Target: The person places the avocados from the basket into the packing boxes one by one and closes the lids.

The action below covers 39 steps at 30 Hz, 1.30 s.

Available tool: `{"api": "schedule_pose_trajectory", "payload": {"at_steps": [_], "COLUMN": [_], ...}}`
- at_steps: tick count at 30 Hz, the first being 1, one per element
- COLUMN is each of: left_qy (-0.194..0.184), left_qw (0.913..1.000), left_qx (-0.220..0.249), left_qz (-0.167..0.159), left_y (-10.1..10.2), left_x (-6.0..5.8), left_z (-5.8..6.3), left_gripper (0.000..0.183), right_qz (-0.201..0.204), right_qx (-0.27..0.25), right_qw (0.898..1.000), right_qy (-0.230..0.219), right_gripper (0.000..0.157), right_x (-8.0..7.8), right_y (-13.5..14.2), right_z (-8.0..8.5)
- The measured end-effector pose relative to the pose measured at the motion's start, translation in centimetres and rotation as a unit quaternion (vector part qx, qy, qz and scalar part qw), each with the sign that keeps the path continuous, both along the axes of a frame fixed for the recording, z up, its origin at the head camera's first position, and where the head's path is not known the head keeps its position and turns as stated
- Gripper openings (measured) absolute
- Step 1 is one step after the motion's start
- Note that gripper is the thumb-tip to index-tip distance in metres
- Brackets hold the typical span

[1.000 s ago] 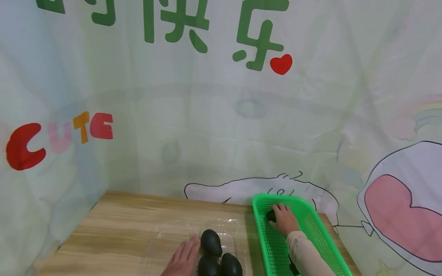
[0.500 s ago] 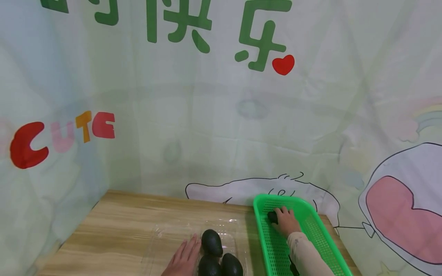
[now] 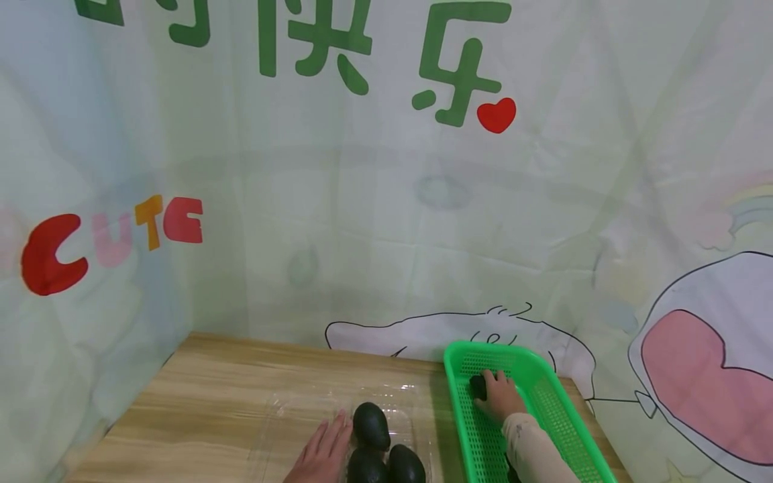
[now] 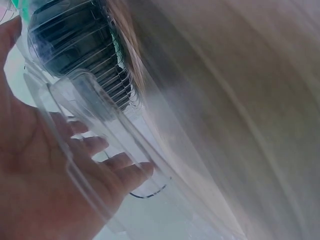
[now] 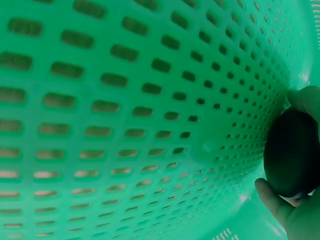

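Note:
In the green plastic basket [image 3: 454,409], my right hand [image 3: 504,397] grips a dark avocado [image 3: 478,387] near the far end. The right wrist view has thumb and fingers round this avocado [image 5: 291,152], close against the perforated basket floor. My left hand [image 3: 323,451] lies with fingers extended on a clear plastic clamshell box [image 3: 278,409]. Three dark avocados [image 3: 371,426] sit grouped in the box beside its fingertips. Up close, the left wrist view has the box's clear rim [image 4: 130,130] crossing in front of the left hand [image 4: 55,165].
Under my right forearm, part of another dark object [image 3: 512,473] shows in the basket. The wooden table [image 3: 211,389] ends at a printed cloth backdrop [image 3: 374,221] behind and at both sides. The basket stands right of the clamshell box, its far end near the backdrop.
My right hand and the avocado it grips have shifted slightly toward me within the basket. The left hand stays in place on the box.

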State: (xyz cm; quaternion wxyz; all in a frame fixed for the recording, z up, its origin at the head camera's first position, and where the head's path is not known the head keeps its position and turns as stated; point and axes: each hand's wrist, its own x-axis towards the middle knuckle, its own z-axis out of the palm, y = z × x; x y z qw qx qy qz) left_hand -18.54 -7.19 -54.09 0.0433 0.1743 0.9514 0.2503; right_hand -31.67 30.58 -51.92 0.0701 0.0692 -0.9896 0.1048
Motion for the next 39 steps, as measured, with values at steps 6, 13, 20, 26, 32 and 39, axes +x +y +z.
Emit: {"api": "schedule_pose_trajectory", "payload": {"at_steps": [6, 13, 20, 26, 32, 39], "left_qy": [-0.006, -0.013, -0.017, -0.002, 0.027, 0.022], "left_qw": [1.0, 0.9999, 0.9999, 1.0, 0.9996, 0.9997], "left_qx": [0.003, 0.007, -0.001, -0.007, -0.005, -0.007], "left_qz": [0.002, -0.001, -0.002, -0.004, -0.002, -0.005], "left_y": [0.1, 0.0, 0.1, 0.0, 0.0, 0.0], "left_x": [0.0, 0.1, 0.2, 0.2, 0.3, 0.3], "left_z": [0.1, 0.2, 0.3, 0.4, 0.3, 0.4], "left_gripper": [0.122, 0.123, 0.125, 0.128, 0.127, 0.126], "right_qz": [-0.022, -0.026, -0.054, -0.071, -0.098, -0.122], "right_qx": [-0.015, -0.026, -0.065, -0.111, -0.128, -0.144], "right_qw": [0.999, 0.998, 0.993, 0.985, 0.98, 0.976], "right_qy": [-0.028, -0.046, -0.081, -0.111, -0.114, -0.104], "right_gripper": [0.062, 0.064, 0.067, 0.073, 0.084, 0.08], "right_x": [0.0, 0.0, 0.4, 2.1, 3.4, 4.7], "right_y": [-0.1, -0.1, -0.2, -1.3, -2.1, -3.3], "right_z": [0.1, 0.1, 0.6, 3.6, 5.3, 7.2]}}
